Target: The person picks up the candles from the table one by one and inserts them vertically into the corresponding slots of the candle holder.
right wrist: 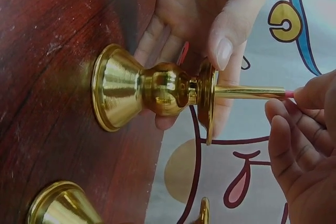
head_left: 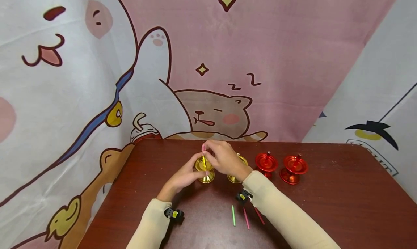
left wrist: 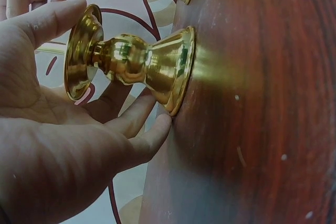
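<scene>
A shiny gold candle holder (head_left: 206, 177) stands upright on the table, with a flared foot, a round dish and a thin tube rising from the dish. My left hand (head_left: 183, 178) steadies it, thumb on the dish rim and other fingers behind the stem and foot. Above the dish, my right hand (head_left: 224, 157) pinches a thin pink candle (right wrist: 289, 94) between thumb and fingertips. The candle's lower end meets the mouth of the gold tube (right wrist: 249, 92); how deep it sits is hidden.
A second gold holder (head_left: 233, 178) stands just right, partly behind my right hand. Two red holders, one (head_left: 266, 163) nearer and another (head_left: 294, 166) farther right, continue the row. A green candle (head_left: 233, 215) and two pinkish-red candles (head_left: 246, 218) lie toward the front, near my right forearm.
</scene>
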{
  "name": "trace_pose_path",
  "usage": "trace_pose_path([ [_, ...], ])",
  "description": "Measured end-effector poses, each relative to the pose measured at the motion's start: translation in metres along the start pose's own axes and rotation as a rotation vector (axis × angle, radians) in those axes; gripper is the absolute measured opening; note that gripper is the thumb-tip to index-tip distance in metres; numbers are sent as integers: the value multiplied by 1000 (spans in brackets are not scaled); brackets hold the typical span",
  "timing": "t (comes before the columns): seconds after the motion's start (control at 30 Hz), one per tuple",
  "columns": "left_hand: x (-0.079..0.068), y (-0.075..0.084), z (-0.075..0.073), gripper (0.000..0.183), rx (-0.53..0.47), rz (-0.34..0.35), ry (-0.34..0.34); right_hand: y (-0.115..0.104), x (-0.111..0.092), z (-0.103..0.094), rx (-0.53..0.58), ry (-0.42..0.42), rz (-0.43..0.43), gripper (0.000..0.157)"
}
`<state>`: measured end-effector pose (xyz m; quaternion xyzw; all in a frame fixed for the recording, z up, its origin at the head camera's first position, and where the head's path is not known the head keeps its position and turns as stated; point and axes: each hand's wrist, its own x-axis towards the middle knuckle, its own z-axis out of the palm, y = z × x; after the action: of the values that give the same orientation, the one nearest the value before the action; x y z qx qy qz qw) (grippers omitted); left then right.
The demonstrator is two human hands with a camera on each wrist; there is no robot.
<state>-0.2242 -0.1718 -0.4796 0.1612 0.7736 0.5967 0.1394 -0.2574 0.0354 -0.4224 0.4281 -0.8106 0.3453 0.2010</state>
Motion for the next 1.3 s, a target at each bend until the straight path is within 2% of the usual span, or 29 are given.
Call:
trace_pose_path([
  [0.23, -1, 1, 1, 76, 17, 0, 15, -4, -3, -3, 14, -12, 73, 7],
  [0.4, 0, 1, 1, 74, 14, -4, 30, -12, -9, -10, 42, 12, 142, 12],
  [0.67, 0, 2, 3, 77, -2, -6, 95, -25, -24, -31, 67, 66, 128, 11],
  [1.1, 1, -3, 5, 76, 25, 1, 107, -25, -86, -70, 123, 7, 119, 21],
  [1.3, 1, 0, 7, 86, 25, -12, 131, -22, -118, -80, 131, -24, 129, 27],
])
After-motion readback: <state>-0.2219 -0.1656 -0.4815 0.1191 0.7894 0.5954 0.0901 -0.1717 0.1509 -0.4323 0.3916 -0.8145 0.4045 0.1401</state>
